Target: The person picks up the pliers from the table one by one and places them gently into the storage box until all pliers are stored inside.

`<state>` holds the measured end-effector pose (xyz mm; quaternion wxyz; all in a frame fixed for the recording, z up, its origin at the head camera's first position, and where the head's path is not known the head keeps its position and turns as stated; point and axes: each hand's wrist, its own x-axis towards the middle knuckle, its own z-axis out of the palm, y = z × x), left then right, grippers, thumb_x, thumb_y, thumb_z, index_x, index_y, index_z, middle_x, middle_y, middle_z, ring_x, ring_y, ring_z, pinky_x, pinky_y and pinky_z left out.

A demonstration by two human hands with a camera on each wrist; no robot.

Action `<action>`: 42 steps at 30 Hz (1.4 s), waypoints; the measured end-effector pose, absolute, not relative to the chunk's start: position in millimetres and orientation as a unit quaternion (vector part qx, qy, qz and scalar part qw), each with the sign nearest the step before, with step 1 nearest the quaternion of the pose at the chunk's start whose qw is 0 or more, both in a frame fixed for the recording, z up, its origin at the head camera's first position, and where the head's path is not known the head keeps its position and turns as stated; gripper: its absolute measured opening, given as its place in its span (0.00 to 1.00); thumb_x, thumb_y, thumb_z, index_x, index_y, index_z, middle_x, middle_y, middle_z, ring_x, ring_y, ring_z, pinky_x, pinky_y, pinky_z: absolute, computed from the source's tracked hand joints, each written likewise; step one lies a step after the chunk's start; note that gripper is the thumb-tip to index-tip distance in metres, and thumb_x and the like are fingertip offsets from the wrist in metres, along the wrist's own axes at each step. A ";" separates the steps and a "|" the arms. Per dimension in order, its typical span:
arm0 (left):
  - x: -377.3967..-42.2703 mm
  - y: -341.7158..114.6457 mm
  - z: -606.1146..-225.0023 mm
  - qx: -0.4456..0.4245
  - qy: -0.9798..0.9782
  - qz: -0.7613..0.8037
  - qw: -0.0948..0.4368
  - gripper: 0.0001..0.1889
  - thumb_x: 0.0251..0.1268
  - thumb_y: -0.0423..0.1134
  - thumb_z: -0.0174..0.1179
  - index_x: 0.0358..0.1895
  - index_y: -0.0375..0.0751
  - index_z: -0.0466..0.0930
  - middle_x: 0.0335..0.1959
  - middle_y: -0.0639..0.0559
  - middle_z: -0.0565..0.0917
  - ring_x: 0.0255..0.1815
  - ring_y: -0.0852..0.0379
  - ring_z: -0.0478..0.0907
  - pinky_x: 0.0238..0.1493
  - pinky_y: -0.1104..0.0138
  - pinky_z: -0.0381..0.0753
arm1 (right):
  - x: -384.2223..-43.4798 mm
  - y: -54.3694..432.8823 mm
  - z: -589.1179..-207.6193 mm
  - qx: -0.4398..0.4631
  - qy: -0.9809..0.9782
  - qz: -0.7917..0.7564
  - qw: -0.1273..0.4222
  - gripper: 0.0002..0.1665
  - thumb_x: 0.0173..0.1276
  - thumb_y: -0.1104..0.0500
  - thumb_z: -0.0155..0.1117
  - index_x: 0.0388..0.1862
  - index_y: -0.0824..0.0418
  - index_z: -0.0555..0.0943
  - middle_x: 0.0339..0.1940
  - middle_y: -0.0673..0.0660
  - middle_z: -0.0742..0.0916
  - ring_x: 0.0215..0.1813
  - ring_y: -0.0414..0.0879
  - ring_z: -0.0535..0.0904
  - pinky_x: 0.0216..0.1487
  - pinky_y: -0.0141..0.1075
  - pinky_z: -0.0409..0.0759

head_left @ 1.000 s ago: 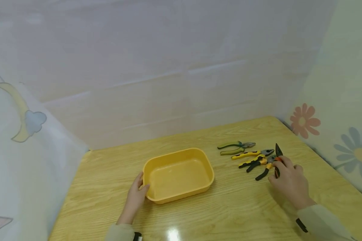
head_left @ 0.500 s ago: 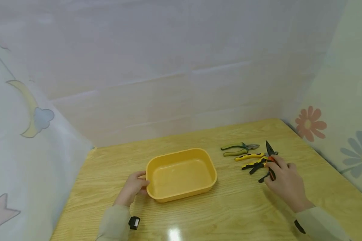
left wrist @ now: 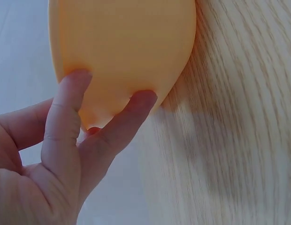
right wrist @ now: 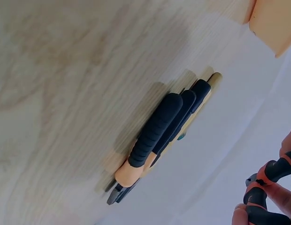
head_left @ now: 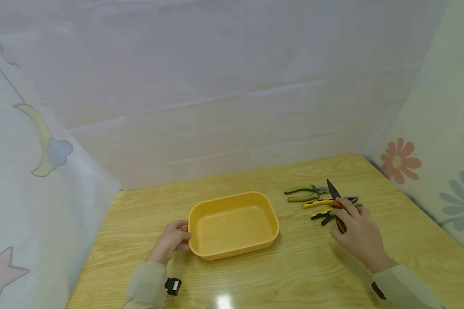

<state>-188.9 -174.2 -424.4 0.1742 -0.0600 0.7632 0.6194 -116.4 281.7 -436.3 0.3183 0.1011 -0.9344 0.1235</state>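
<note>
My left hand (head_left: 169, 241) holds the left end of a yellow plastic basin (head_left: 232, 249), thumb over the rim. In the left wrist view, fingers (left wrist: 65, 112) press against its outer wall. Above the other tools, my right hand (head_left: 361, 236) grips needle-nose pliers (head_left: 334, 189) with dark jaws pointing away and red-and-black handles. Those handles (right wrist: 279, 168) show spread apart between the fingers in the right wrist view. Beneath lie pliers with yellow-and-black handles (head_left: 317, 203) and pliers with orange-and-black handles (right wrist: 155, 131), partly hidden by the hand in the head view.
Green-handled pliers (head_left: 303, 198) lie on the wooden table (head_left: 147, 210) behind the others. A pale cloth wall (head_left: 216, 107) rises along the far edge, with printed side walls left and right. The basin's floor is bare.
My right hand has lifted the needle-nose pliers and carried them left across the other pliers. The left hand has shifted its hold slightly on the basin's end.
</note>
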 end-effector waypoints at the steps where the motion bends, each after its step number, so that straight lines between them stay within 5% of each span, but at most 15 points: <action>1: -189.0 -173.7 -424.2 -0.064 0.763 0.619 0.174 0.26 0.65 0.21 0.53 0.65 0.18 0.61 0.50 0.28 0.76 0.31 0.51 0.82 0.22 0.71 0.81 | -116.6 280.7 -435.9 0.103 -0.934 0.125 0.318 0.18 0.44 0.65 0.64 0.39 0.62 0.84 0.55 0.65 0.79 0.38 0.67 0.73 0.22 0.54 0.76; 14: -190.0 -168.8 -422.7 -0.088 0.770 0.609 0.167 0.25 0.66 0.20 0.51 0.66 0.18 0.59 0.55 0.24 0.74 0.29 0.53 0.81 0.19 0.72 0.79 | -120.3 266.4 -429.5 0.122 -0.932 0.130 0.316 0.23 0.44 0.66 0.66 0.44 0.63 0.84 0.56 0.65 0.80 0.40 0.65 0.73 0.28 0.54 0.77; 23: -188.5 -168.8 -420.8 -0.091 0.771 0.608 0.165 0.25 0.66 0.19 0.51 0.66 0.17 0.59 0.54 0.23 0.73 0.29 0.53 0.81 0.20 0.72 0.79 | -123.3 258.2 -426.6 0.113 -0.935 0.138 0.306 0.27 0.45 0.66 0.66 0.50 0.66 0.82 0.58 0.64 0.79 0.43 0.65 0.73 0.18 0.49 0.76; 31: -188.6 -168.4 -421.4 -0.093 0.773 0.607 0.162 0.24 0.65 0.19 0.51 0.65 0.18 0.61 0.54 0.23 0.74 0.29 0.53 0.81 0.20 0.72 0.79 | -126.9 248.0 -423.4 0.112 -0.938 0.145 0.293 0.27 0.48 0.65 0.65 0.51 0.67 0.82 0.58 0.63 0.78 0.41 0.64 0.72 0.20 0.47 0.75; 39: -188.7 -168.3 -422.1 -0.095 0.776 0.602 0.163 0.24 0.65 0.19 0.52 0.65 0.18 0.62 0.53 0.25 0.75 0.28 0.54 0.81 0.20 0.71 0.79 | -131.1 239.0 -423.1 0.125 -0.935 0.147 0.298 0.27 0.48 0.65 0.66 0.51 0.66 0.82 0.59 0.63 0.78 0.45 0.67 0.74 0.28 0.56 0.79; 42: -189.2 -168.1 -422.3 -0.098 0.776 0.602 0.162 0.25 0.65 0.20 0.52 0.65 0.19 0.62 0.53 0.25 0.75 0.28 0.55 0.81 0.20 0.71 0.79 | -133.5 235.1 -423.2 0.137 -0.931 0.143 0.306 0.27 0.47 0.65 0.65 0.51 0.66 0.83 0.58 0.64 0.79 0.46 0.64 0.75 0.26 0.49 0.78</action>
